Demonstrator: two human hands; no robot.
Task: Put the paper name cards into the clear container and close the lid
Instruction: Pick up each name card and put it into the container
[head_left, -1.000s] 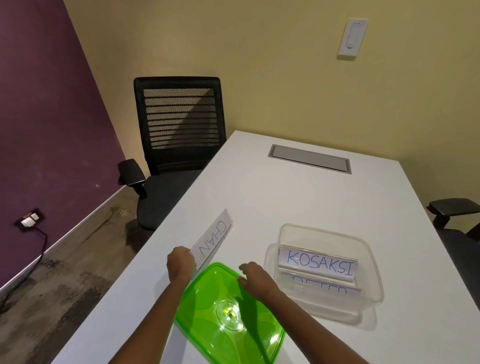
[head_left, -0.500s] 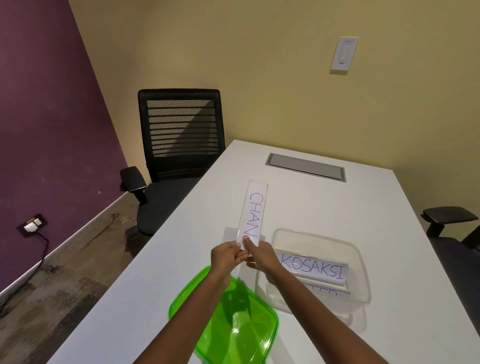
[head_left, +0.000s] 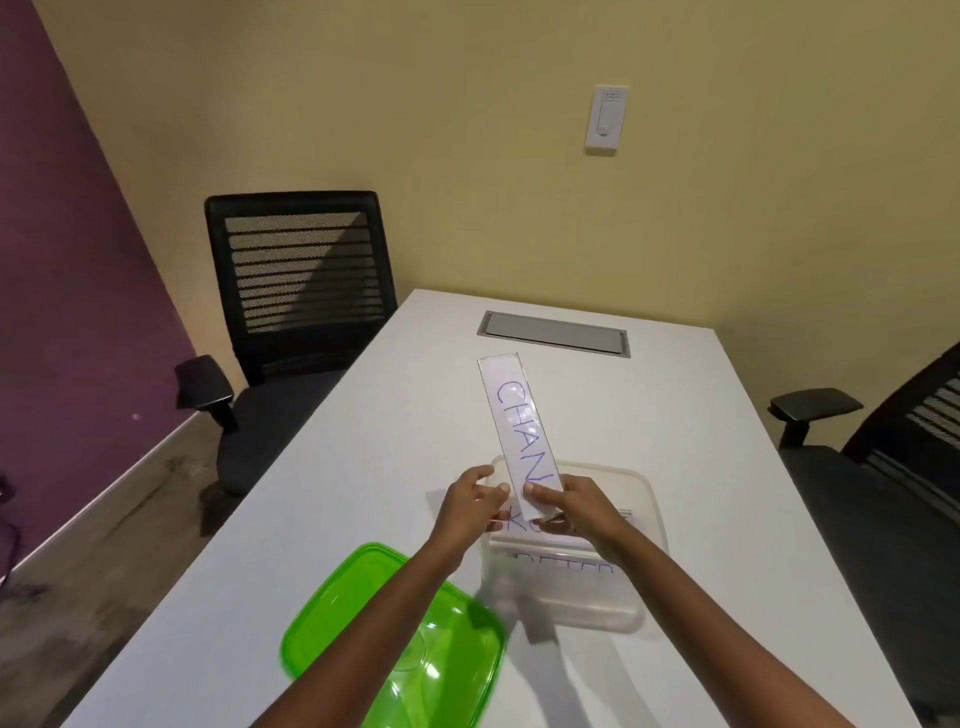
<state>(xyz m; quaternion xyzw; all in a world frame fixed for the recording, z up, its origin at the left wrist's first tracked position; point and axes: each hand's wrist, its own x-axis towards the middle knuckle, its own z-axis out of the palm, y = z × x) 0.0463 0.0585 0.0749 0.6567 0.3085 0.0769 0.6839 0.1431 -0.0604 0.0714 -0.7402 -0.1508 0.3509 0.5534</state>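
Note:
A long white name card reading CHAN (head_left: 519, 431) stands on end above the clear container (head_left: 644, 587). My right hand (head_left: 574, 512) pinches its lower end. My left hand (head_left: 470, 506) is beside that end with fingers spread, fingertips near the card's edge; contact is unclear. Inside the container lie two other name cards (head_left: 566, 564), partly hidden by my hands. The green lid (head_left: 363, 618) lies flat on the table to the container's left, under my left forearm.
The white table (head_left: 363, 467) has a grey cable hatch (head_left: 553, 332) at its far end. A black mesh chair (head_left: 296, 291) stands at the left side, another chair (head_left: 883, 457) at the right. A wall switch (head_left: 607, 118) is on the yellow wall.
The CHAN card went from my left hand at the table's left to upright over the container, now pinched by my right hand. My left hand has loosened. The head view shifted up.

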